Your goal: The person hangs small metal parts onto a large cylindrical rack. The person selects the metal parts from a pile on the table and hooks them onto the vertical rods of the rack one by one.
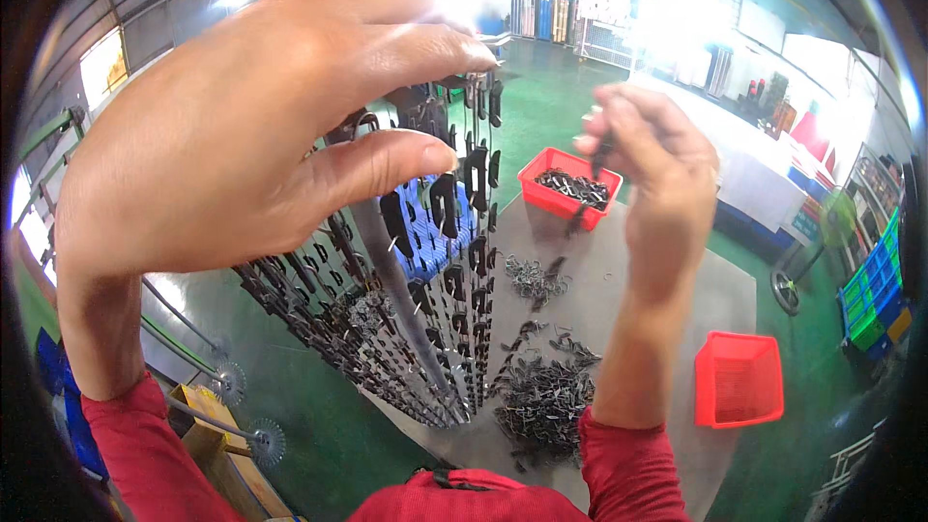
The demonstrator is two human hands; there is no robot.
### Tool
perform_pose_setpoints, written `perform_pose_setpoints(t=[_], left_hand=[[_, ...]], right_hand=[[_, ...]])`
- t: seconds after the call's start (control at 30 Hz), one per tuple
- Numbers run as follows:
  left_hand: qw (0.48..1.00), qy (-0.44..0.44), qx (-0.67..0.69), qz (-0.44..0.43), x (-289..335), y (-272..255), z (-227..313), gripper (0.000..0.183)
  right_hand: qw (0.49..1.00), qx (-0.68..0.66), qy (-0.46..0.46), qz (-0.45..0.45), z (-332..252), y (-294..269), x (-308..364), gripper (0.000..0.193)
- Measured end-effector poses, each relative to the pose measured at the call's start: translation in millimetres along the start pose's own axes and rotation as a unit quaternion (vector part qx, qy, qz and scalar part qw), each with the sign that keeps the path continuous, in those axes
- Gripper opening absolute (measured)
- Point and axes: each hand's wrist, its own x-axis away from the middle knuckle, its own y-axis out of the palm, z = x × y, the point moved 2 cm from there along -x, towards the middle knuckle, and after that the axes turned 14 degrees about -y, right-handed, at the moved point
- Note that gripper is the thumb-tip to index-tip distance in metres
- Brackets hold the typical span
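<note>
My left hand [222, 126] is raised at the top of a rack hung with chains of black parts [449, 280]. Its fingers stretch forward and its thumb stands apart from them, close to the uppermost parts; the fingers partly cover the rack's top. On the right, my right hand [652, 150] is raised, its fingers pinched on a chain of black parts [572, 227]. That chain is blurred and hangs past a red bin down toward a heap of loose black parts [546, 401] on the grey table [677, 329].
A red bin [535, 188] of small black and metal parts stands at the table's far edge. Small metal pieces [532, 278] lie before it. Another red bin [739, 382] sits at the right edge. A blue crate [430, 227] shows behind the rack; a fan [836, 217] stands further right.
</note>
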Motion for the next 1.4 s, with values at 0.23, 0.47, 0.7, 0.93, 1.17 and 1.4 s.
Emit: perform_pose_setpoints(t=[0.23,0.47,0.7,0.93,1.17,1.4], left_hand=[[0.998,-0.044,-0.033,-0.005,-1,2,-1,0.047],[0.998,-0.057,0.018,-0.031,-4,-3,-2,0.058],[0.997,0.038,0.060,-0.024,-4,-2,-2,0.059],[0.993,0.047,0.105,0.013,0,5,-2,0.050],[0.998,0.018,0.048,0.024,-3,6,0,0.046],[0.999,-0.020,-0.030,0.025,-3,5,-4,0.048]], right_hand=[[0.947,0.287,0.092,-0.108,20,-86,-7,0.025],[0.947,0.246,0.020,-0.206,23,-47,8,0.027],[0.971,-0.161,0.037,-0.174,-7,26,2,0.022],[0.961,-0.188,0.071,-0.192,-3,34,-4,0.016],[0.994,-0.077,-0.005,-0.075,-4,25,5,0.016],[0.988,0.124,0.093,-0.026,3,-62,2,0.020]])
